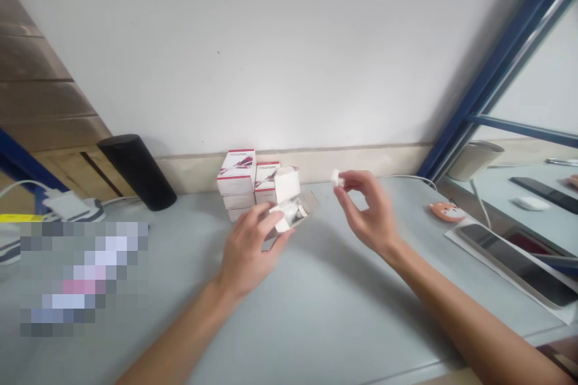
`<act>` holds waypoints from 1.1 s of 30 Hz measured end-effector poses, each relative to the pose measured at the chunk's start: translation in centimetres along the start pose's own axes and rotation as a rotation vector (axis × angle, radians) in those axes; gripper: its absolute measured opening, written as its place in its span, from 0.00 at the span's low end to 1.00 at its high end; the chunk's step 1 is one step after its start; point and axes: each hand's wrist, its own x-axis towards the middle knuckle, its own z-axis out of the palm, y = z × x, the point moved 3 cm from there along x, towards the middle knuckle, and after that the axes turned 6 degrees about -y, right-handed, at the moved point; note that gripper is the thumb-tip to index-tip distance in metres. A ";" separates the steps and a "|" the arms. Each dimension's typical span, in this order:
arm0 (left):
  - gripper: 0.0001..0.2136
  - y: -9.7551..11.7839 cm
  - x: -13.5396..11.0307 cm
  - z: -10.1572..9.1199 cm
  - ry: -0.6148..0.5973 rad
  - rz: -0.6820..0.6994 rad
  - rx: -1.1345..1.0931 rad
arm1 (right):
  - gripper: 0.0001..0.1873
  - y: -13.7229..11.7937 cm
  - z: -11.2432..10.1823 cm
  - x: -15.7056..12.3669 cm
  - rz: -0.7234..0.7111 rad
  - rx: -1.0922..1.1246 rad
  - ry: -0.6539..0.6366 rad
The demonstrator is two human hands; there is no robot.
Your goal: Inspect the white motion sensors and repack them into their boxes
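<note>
My left hand [248, 249] grips a small white cardboard box [283, 222] that lies tilted with its flaps open toward the right. Inside it something whitish and clear, perhaps plastic wrapping, shows; I cannot make out what it is. To the right and a little higher, my right hand [368, 210] pinches a small white piece [336, 178] between thumb and fingertips, apart from the box. Its kind is too blurred to tell. Just behind the open box stand stacked white boxes [236, 174] with red edges and a printed pattern.
A black cylinder [138, 171] leans at the back left, near a white charger on a power strip [74, 207]. A pixelated patch covers the left of the grey table. At right lie an orange animal-shaped item [447, 212] and a dark flat device [515, 264]. A blue-framed partition [469, 90] rises there.
</note>
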 end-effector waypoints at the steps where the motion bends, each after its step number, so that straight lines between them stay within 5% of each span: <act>1: 0.21 0.1 0.0 0.0 0.009 0.030 0.010 | 0.13 -1.3 -0.1 -0.2 -0.081 0.038 -0.002; 6: 0.19 0.9 -0.4 0.5 0.019 0.121 0.028 | 0.21 -4.8 1.3 -1.8 -0.335 0.104 -0.162; 23: 0.17 1.8 -0.1 0.2 0.002 0.197 -0.080 | 0.20 -3.9 2.0 -2.0 -0.426 -0.143 -0.222; 29: 0.25 1.5 -0.5 0.3 0.075 0.010 -0.363 | 0.25 -4.5 1.4 -1.6 -0.459 -0.032 -0.284; 33: 0.29 2.2 -0.5 0.8 0.101 -0.259 -0.734 | 0.26 -4.7 0.5 -1.4 -0.356 -0.029 -0.101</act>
